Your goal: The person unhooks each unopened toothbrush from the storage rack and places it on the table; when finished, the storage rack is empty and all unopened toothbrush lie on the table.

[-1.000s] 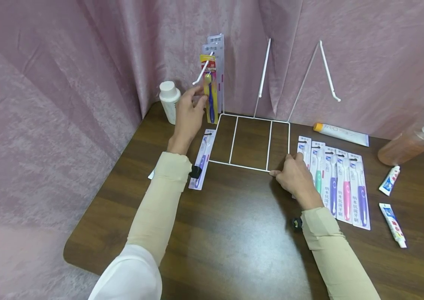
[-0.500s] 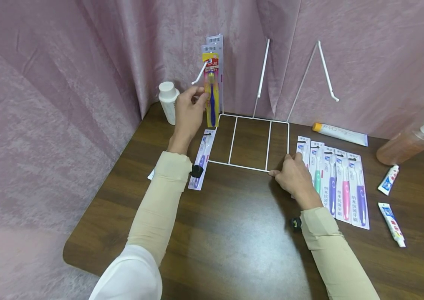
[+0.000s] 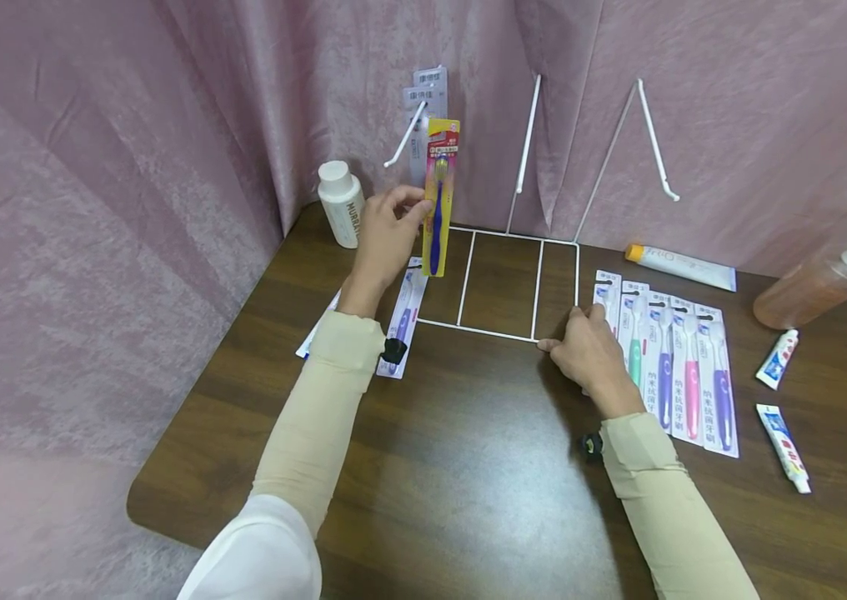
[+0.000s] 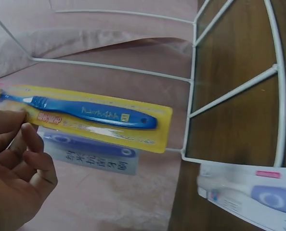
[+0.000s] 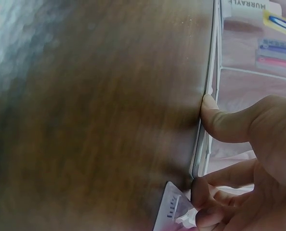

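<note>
Toothbrush pack (image 3: 440, 200), flat yellow, pinched by left hand (image 3: 386, 237), should gently clear white metal hook (image 3: 406, 133) above grip; right hand (image 3: 592, 357) holds white wire rack (image 3: 498, 334).

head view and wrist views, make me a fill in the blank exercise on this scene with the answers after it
The packaged toothbrush in the left hand has a ____ handle.
The right hand grips the wire rack at its front ____ corner.
The tube at the back of the table has an ____ cap.
In the row of packages, one ____ handle lies between two purple ones.

Missing words: blue; right; orange; pink
</note>
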`<state>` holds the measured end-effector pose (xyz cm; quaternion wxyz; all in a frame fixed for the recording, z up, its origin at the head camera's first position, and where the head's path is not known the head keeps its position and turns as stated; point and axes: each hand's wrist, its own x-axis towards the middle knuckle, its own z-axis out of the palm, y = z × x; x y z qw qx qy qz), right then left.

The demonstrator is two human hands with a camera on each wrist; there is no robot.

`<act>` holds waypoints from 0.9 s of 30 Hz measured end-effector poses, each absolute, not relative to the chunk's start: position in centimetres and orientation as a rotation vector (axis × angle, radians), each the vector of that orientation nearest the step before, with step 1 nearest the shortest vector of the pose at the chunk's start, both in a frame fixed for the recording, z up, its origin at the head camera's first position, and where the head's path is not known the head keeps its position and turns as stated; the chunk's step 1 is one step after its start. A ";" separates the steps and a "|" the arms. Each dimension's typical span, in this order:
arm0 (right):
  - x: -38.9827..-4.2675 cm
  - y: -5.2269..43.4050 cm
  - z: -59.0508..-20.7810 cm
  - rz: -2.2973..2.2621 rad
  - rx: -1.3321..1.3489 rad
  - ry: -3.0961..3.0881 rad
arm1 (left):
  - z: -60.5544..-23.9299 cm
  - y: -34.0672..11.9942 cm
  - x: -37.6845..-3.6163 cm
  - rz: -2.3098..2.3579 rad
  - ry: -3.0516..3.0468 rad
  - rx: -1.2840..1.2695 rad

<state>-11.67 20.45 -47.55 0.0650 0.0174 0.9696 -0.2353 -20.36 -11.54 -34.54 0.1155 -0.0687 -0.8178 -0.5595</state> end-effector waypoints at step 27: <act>-11.5 19.9 -46.1 -0.689 0.074 2.860 | -42.6 -18.4 -20.3 -1.301 -3.143 0.104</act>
